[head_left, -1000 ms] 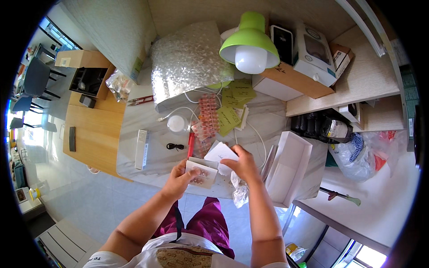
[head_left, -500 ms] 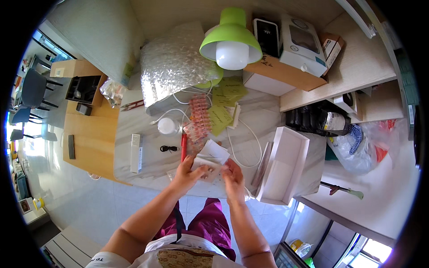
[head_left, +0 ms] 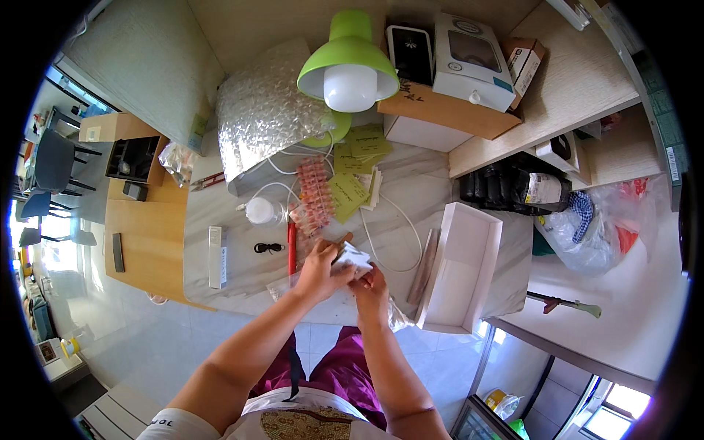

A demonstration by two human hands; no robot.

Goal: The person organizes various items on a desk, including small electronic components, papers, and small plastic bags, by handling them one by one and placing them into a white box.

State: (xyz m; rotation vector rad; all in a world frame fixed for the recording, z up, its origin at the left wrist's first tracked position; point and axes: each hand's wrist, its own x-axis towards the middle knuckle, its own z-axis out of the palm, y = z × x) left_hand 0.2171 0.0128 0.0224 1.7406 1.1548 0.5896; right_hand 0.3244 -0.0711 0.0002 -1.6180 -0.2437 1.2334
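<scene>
One small stack of white card-like pieces (head_left: pixel 353 258): held by both hands over the near part of a grey-veined, marble-patterned tabletop (head_left: pixel 506 286), its layers slightly uneven.

Left hand (head_left: pixel 320 275): grips the stack's left side, thumb bent along the near edge, the other fingers curled around and partly out of sight.

Right hand (head_left: pixel 372 290): meets the left at the stack's lower right corner, thumb and fingertips pinching it; the placing of each finger is too small to tell.

Crumpled clear plastic (head_left: pixel 398 317): at the tabletop's near edge, just beside the right wrist.

Slim red stick-like item (head_left: pixel 292 249): lies just beyond the left hand, with a coiled black cable (head_left: pixel 269 248) beside it and a long, narrow white box (head_left: pixel 218 257) farther left.

Pink-and-clear strip of small packets (head_left: pixel 315 192): spread beyond the hands, next to olive-green paper cards (head_left: pixel 348 194).

Shallow, open white box (head_left: pixel 462 271): to the right of the right hand, well apart from the stack.

Lime-green desk lamp (head_left: pixel 348 44): at the far side, its white bulb (head_left: pixel 350 88) near silvery bubble wrap (head_left: pixel 264 110).
</scene>
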